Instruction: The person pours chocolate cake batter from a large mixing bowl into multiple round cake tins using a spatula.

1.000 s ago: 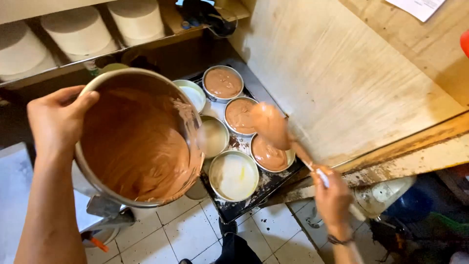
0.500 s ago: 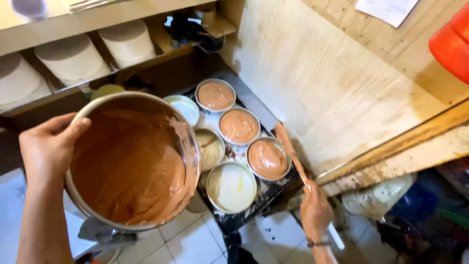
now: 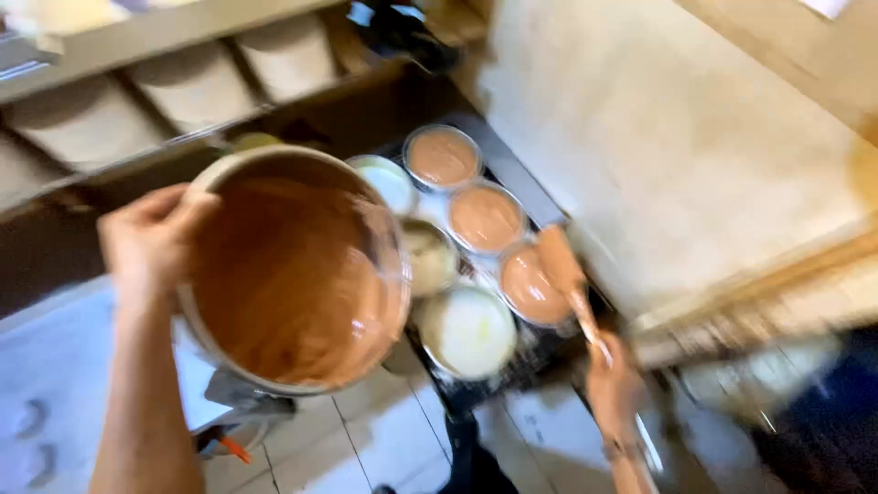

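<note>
Head view: three filled pans (image 3: 486,218), three unfilled pans (image 3: 467,329), one bowl (image 3: 293,270).

Six round tins (image 3: 486,218), one mixing bowl (image 3: 294,274), one spatula (image 3: 566,273), two hands (image 3: 146,240).

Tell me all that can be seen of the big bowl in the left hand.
The bowl is large and round, with a pale rim, metal as it looks. It is tilted toward the camera and holds smooth brown batter over most of its inside. The left hand grips its left rim. It is held above the floor, left of the tray of pans.
</note>
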